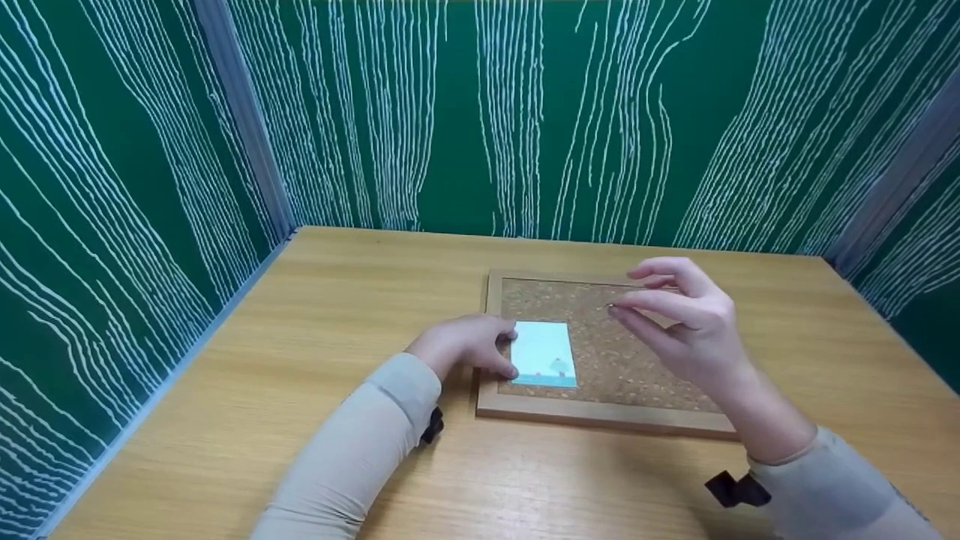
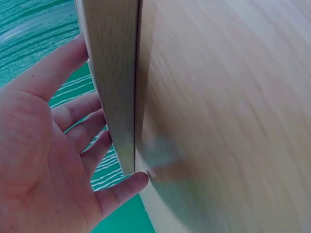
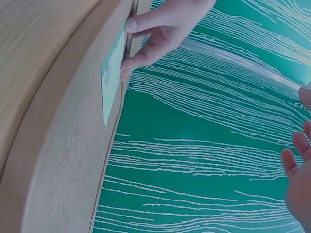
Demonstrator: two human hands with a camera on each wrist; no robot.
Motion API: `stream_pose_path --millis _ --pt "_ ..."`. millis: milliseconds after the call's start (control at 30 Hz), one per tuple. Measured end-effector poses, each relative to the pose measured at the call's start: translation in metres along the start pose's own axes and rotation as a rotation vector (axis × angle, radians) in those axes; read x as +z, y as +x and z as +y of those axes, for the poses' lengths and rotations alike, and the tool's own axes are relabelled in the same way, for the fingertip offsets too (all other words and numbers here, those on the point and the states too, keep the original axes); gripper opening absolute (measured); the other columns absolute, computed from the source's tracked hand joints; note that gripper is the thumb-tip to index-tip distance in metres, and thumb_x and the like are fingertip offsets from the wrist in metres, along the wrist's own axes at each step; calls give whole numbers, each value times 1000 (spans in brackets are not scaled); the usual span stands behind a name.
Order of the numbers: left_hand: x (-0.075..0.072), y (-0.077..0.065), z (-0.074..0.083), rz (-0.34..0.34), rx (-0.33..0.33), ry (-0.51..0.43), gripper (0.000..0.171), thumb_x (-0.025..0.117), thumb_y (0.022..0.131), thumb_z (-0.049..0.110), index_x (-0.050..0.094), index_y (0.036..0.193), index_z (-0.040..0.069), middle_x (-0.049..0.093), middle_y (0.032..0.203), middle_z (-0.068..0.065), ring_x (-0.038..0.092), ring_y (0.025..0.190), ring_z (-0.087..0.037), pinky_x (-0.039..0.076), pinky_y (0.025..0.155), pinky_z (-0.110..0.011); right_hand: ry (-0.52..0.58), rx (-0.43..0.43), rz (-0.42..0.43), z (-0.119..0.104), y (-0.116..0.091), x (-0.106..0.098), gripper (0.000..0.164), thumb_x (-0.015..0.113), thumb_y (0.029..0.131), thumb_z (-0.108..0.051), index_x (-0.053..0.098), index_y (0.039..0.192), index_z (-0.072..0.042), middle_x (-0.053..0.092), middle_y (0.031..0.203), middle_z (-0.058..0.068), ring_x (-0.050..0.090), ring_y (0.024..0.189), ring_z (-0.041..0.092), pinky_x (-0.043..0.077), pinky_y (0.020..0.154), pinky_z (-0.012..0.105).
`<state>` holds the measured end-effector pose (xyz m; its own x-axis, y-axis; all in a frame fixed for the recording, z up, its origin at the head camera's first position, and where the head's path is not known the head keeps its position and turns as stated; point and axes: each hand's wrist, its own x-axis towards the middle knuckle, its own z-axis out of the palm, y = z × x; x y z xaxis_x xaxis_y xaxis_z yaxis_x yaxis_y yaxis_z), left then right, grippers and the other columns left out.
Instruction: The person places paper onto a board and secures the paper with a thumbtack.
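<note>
A framed cork board (image 1: 637, 375) lies flat on the table. On its left part rests a small pale card (image 1: 541, 349) with a turquoise strip and a little drawing along the bottom. My left hand (image 1: 476, 346) holds the card down at its left edge, thumb and fingertips spread apart. In the left wrist view, that hand (image 2: 53, 145) shows spread fingers at the board's frame (image 2: 114, 73). My right hand (image 1: 690, 322) hovers over the cork, thumb and forefinger pinching a tiny pin-like thing (image 1: 610, 306), too small to identify surely. The right wrist view cuts off its fingertips.
The board sits on a light wooden table (image 1: 337, 300). Green panels (image 1: 457, 112) with wavy white lines stand behind and at both sides, joined by grey posts (image 1: 244, 112). Black straps (image 1: 739, 491) show at my sleeves.
</note>
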<state>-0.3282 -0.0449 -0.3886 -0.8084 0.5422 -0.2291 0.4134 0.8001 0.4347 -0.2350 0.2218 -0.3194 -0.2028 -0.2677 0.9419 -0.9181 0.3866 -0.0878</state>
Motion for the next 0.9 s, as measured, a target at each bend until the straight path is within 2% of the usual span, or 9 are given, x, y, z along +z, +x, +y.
stream_pose_path --millis 400,733,833,900 --pt "-2 -1 2 8 18 25 68 80 88 42 56 146 16 49 152 -4 45 136 -21 33 115 -42 1 18 65 -8 10 -6 40 74 94 -37 78 81 0 66 97 24 61 95 29 49 89 22" --pt "0 1 -1 6 11 7 69 80 88 41 55 147 17 50 151 -4 47 130 -20 34 115 -44 -11 38 74 0 5 -10 40 74 94 -38 78 82 0 66 99 24 63 92 22 50 86 20" --pt "0 0 0 6 -5 -11 70 80 88 42 54 148 18 47 154 -3 45 133 -20 32 115 -45 -19 24 71 6 4 -9 36 76 93 -34 78 82 1 66 97 24 64 88 22 50 84 18" --pt "0 -1 0 6 -11 -15 70 81 88 42 54 149 19 46 155 -3 45 133 -21 32 115 -45 -38 31 46 13 2 -9 23 81 90 -22 79 83 0 67 98 23 64 87 23 50 85 17"
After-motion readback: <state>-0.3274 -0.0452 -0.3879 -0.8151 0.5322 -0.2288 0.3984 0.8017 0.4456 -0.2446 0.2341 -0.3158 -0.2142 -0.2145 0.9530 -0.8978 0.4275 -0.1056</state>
